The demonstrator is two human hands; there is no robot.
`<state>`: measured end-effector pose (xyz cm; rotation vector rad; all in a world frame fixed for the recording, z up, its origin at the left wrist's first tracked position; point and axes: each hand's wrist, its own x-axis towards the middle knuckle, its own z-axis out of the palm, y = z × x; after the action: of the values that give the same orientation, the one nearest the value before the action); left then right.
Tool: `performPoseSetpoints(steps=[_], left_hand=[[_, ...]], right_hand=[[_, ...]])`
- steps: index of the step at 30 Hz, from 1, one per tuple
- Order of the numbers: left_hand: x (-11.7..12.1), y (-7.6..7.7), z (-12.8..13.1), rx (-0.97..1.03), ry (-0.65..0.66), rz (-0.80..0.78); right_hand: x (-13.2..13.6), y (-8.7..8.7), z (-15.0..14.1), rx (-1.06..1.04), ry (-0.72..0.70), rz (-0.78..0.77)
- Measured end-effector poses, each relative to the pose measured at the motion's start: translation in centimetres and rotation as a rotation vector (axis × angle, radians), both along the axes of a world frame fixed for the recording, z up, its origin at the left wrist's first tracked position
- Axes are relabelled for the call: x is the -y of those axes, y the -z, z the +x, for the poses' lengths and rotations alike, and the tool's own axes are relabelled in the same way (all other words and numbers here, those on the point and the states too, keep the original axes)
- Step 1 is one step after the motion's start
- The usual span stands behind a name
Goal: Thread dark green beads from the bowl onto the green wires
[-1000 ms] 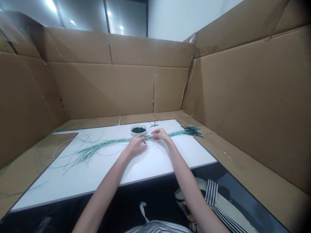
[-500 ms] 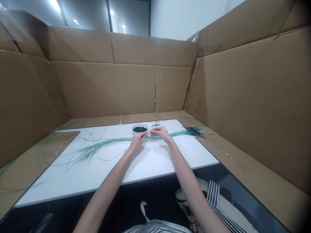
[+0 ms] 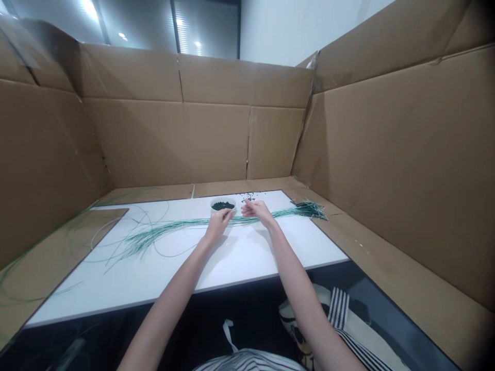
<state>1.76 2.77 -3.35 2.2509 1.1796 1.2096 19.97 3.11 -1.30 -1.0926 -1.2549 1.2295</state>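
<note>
Hands sit close together but not touching, over the middle of a long bundle of green strands point(image 3: 174, 224). The left hand point(image 3: 217, 225) has its thumb and fingers pinched together at the near rim of a small white bowl point(image 3: 214, 211); whether something thin is between them is too small to tell. The right hand point(image 3: 256, 210) is open, thumb raised off the fingers, just right of the bowl. Dark pellets point(image 3: 223, 205) fill the bowl, and scattered pellets point(image 3: 249, 197) lie beyond the right hand. The bundle runs across a white board point(image 3: 247, 257), fanning out on the left and reaching a dark clump point(image 3: 308, 208) at the right edge. A loose strand point(image 3: 170, 256) curves out below it. Around the board stand cardboard walls point(image 3: 162, 144); a bag point(image 3: 292, 320) with a striped strap point(image 3: 339, 307) lies below, at right.
</note>
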Motion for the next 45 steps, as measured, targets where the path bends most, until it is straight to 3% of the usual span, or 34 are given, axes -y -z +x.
performPoseSetpoints(steps=[8, 22, 29, 35, 45], left_hand=[[0.3, -0.4, 0.0, 0.058, -0.029, -0.019], [0.4, -0.5, 0.1, 0.300, 0.030, -0.250], [0.0, -0.3, 0.0, 0.396, 0.054, -0.307], [0.0, -0.2, 0.0, 0.420, 0.089, -0.317], [0.5, -0.4, -0.1, 0.372, 0.010, -0.280]], right_hand=[[0.1, 0.3, 0.4, -0.028, -0.105, 0.116], [0.0, 0.1, -0.3, -0.155, 0.066, 0.115], [0.1, 0.6, -1.2, -0.212, -0.032, 0.157], [0.3, 1.0, -2.8, -0.119, 0.008, 0.136], [0.6, 1.1, -3.8, -0.060, 0.036, 0.176]])
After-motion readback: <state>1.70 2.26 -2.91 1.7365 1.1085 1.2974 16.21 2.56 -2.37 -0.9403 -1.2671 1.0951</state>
